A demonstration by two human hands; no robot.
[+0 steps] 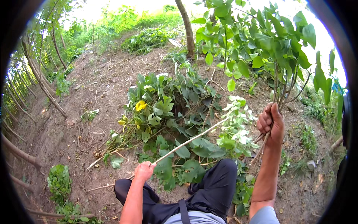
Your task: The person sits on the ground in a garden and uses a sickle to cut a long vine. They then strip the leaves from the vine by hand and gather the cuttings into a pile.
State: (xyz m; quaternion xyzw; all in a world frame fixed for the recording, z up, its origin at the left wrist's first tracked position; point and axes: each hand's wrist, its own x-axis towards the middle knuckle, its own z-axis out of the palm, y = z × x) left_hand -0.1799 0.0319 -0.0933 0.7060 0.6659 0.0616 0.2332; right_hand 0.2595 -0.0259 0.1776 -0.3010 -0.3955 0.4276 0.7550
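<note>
My left hand (144,171), low and left of centre, grips a long thin pale stick (184,143). The stick slants up to the right to a spray of light green leaves (237,126). My right hand (271,120), raised at the right, is closed around a bundle of thin woody stems (283,98). Broad green leaves (265,42) fan out above that fist, and the stems' lower ends poke out below it. On the ground before my knees lies a large heap of cut leafy branches (179,106), with yellow leaves (140,105) at its left side.
A slim tree trunk (186,30) rises behind the heap. Several leaning trunks (42,75) stand at the left. Small leafy plants (59,182) and a branch (61,215) are at lower left. The bare soil (92,75) carries twigs and dry leaves. Something dark shows at the right rim.
</note>
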